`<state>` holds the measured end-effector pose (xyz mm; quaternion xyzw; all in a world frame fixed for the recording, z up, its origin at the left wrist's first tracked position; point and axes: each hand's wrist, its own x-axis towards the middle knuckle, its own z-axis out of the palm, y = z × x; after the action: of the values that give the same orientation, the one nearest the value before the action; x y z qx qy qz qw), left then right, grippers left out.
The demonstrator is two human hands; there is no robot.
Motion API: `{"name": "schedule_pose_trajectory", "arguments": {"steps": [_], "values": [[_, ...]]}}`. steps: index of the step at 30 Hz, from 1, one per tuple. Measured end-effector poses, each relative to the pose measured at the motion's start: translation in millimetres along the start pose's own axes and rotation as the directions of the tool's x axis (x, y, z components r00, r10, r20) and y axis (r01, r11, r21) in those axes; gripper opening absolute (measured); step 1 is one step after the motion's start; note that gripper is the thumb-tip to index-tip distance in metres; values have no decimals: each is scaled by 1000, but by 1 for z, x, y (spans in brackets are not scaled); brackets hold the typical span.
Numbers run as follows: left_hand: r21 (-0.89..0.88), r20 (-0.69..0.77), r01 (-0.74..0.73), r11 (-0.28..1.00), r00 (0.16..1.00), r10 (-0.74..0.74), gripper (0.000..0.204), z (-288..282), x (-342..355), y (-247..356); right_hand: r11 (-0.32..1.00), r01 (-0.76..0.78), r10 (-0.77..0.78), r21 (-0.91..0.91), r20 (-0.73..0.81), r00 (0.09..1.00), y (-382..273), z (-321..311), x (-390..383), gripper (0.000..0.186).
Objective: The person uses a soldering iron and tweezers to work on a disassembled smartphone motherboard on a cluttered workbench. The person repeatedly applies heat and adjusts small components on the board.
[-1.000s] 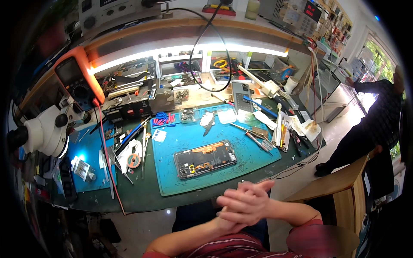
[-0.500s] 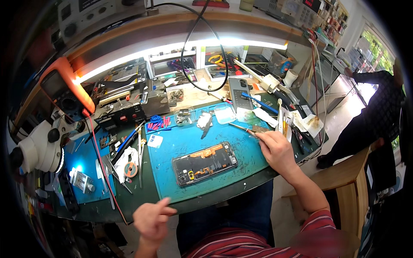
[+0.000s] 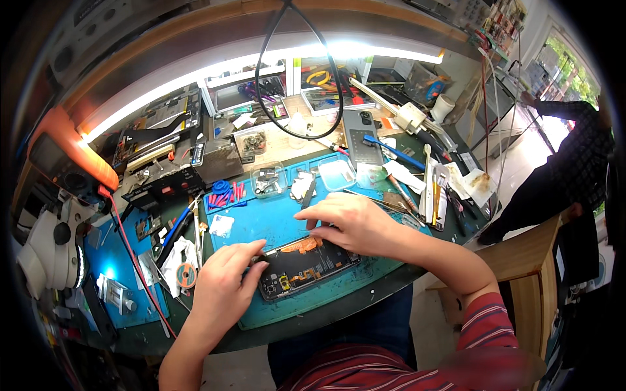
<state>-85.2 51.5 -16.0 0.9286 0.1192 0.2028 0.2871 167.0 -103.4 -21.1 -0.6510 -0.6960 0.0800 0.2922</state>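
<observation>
An opened phone lies at a slant on the blue work mat, its black inside, orange flex cables and camera part facing up. At its left end is my left hand, thumb and forefinger apart around the corner; whether they touch it I cannot tell. My right hand reaches over the phone's far edge, fingers bent and apart, with nothing visible in them. It hides part of the phone's upper right. Beyond that hand lies a slim tool with a brown handle.
Clear plastic boxes and a dark blade-like strip sit along the mat's far side. A grey phone back and a blue brush lie behind. At left are a solder spool, a white microscope and an orange-cased multimeter.
My right hand has let go of the slim tool and moved left over the phone. My left hand has come up from the table's front edge to the phone's left end.
</observation>
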Motion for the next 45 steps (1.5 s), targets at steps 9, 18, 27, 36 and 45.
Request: {"name": "schedule_pose_trajectory", "arguments": {"steps": [9, 18, 27, 36, 45], "values": [[35, -180, -2, 999, 984, 9, 33, -17, -38, -1, 998, 64, -64, 5, 49, 997, -7, 14, 16, 42], [94, -732, 464, 881, 632, -255, 32, -58, -171, -38, 971, 141, -146, -193, -10, 989, -14, 26, 14, 45], [-180, -912, 543, 820, 222, -346, 35, -140, -298, -114, 998, -65, 65, 4, -157, 985, -6, 40, 6, 33], [-16, -900, 542, 840, 358, -247, 34, -123, -269, -91, 995, -74, 85, 66, -179, 980, 3, 40, 5, 37], [72, 9, -259, 963, 966, 259, 45, 11, -24, 30, 954, -216, 250, 208, -157, 955, 5, 40, -5, 34]]}}
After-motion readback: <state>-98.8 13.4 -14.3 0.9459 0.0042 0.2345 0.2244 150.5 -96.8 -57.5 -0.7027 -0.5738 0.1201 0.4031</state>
